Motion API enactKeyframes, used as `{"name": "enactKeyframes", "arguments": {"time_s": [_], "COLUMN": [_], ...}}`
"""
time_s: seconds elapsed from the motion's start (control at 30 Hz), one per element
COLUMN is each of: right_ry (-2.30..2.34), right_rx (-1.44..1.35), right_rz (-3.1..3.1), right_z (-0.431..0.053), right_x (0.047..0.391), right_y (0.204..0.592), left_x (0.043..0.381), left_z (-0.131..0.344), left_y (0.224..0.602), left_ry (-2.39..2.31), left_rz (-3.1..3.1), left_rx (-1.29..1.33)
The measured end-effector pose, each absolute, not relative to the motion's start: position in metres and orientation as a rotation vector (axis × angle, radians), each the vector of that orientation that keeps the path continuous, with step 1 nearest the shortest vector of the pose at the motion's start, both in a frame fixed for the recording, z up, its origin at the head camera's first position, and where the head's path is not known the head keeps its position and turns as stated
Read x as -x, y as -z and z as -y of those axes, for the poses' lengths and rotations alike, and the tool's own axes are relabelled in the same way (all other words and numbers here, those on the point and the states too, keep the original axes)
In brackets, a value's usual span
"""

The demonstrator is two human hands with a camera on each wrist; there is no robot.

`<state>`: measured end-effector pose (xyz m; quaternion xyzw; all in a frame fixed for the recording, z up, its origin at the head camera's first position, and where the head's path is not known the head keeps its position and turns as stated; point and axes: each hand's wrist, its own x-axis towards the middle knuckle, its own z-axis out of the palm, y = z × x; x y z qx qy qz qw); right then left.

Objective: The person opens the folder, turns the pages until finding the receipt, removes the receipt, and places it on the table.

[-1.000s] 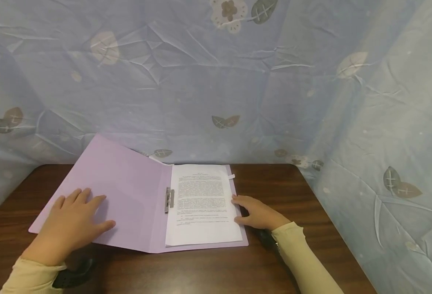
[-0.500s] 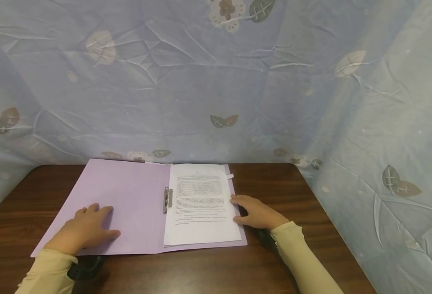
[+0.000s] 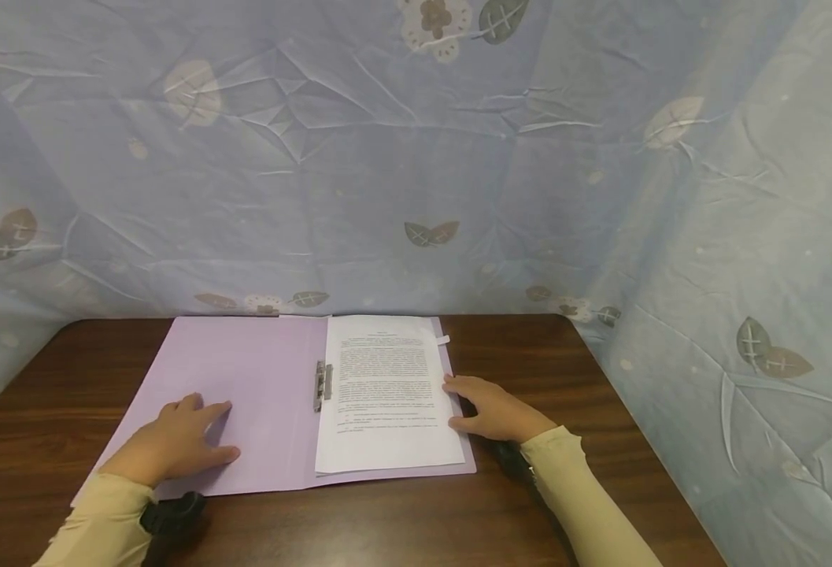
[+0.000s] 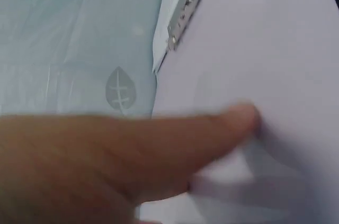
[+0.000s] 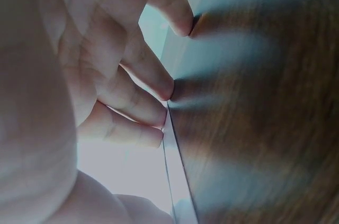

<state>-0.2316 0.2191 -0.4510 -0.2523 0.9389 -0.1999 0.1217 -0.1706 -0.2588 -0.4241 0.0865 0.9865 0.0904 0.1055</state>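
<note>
A light purple folder [image 3: 260, 370] lies spread flat on the table, its cover turned to the left. On its right half rests a stack of printed paper [image 3: 387, 441], beside a metal clip [image 3: 323, 386] at the spine. My left hand [image 3: 178, 441] rests on the lower left of the cover with fingers spread; its thumb reaches over the purple surface in the left wrist view, where the clip [image 4: 183, 20] also shows. My right hand [image 3: 497, 409] touches the right edge of the paper and folder, fingers loosely bent. Some right fingertips meet the table in the right wrist view.
The brown wooden table [image 3: 529, 354] extends on both sides of the folder and in front of it. A pale blue cloth [image 3: 359, 181] with leaf prints hangs behind the table and along its right side. A small white tab [image 3: 444, 340] sticks out at the folder's right edge.
The folder's cover, raised at its far corner a second ago, has come down flat on the table. My left hand has moved down and slightly right with it. My right hand has stayed put.
</note>
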Motion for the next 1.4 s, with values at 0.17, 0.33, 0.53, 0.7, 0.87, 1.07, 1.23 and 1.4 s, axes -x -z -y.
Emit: {"name": "enactKeyframes", "arguments": {"time_s": [0.17, 0.33, 0.53, 0.7, 0.87, 1.07, 1.23, 1.4], "right_ry": [0.582, 0.612, 0.618, 0.617, 0.593, 0.552, 0.439, 0.359], "right_rx": [0.750, 0.760, 0.769, 0.763, 0.747, 0.666, 0.565, 0.447], "right_rz": [-2.739, -2.733, -2.730, -2.731, -2.749, -2.797, -2.867, -2.893], "right_z": [-0.221, -0.221, -0.219, -0.218, -0.220, -0.222, -0.225, -0.230], "right_x": [0.231, 0.229, 0.229, 0.230, 0.230, 0.226, 0.225, 0.225], "right_y": [0.452, 0.451, 0.450, 0.451, 0.451, 0.442, 0.433, 0.423], "left_x": [0.182, 0.198, 0.215, 0.223, 0.224, 0.222, 0.216, 0.209], "left_z": [0.236, 0.208, 0.191, 0.189, 0.186, 0.177, 0.164, 0.151], "left_y": [0.419, 0.422, 0.430, 0.435, 0.437, 0.436, 0.429, 0.424], "left_ry": [-0.322, -0.368, -0.427, -0.471, -0.483, -0.480, -0.472, -0.474], "left_rz": [-3.008, -3.071, -3.086, -2.992, -2.905, -2.902, -2.877, -2.857], "left_rx": [-0.250, -0.278, -0.319, -0.309, -0.276, -0.278, -0.327, -0.386]}}
